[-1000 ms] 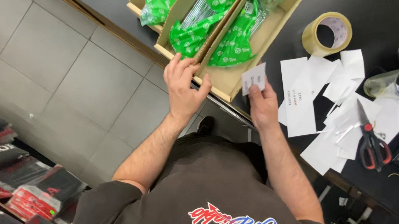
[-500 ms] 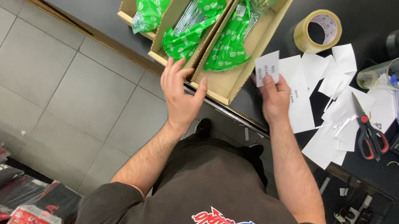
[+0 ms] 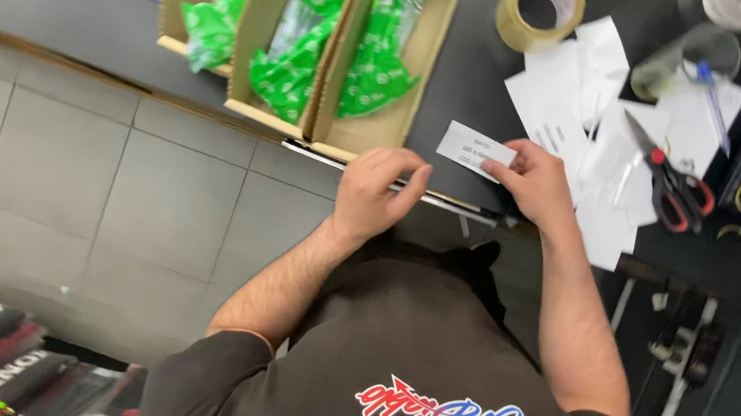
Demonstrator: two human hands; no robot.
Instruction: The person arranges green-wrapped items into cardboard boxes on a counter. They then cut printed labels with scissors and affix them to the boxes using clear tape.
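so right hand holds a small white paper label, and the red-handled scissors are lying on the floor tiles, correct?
Not quite. The right hand does hold the small white paper label, but the red-handled scissors lie on the loose white paper sheets on the dark countertop, as the head view shows.

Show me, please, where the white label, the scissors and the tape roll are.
white label (image 3: 474,149), head view, middle of its face
scissors (image 3: 687,198), head view, red handles
tape roll (image 3: 515,22), head view, left rim

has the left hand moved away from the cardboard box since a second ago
Yes. The left hand has pulled back off the cardboard box front edge toward the person's body, now just below the counter edge.
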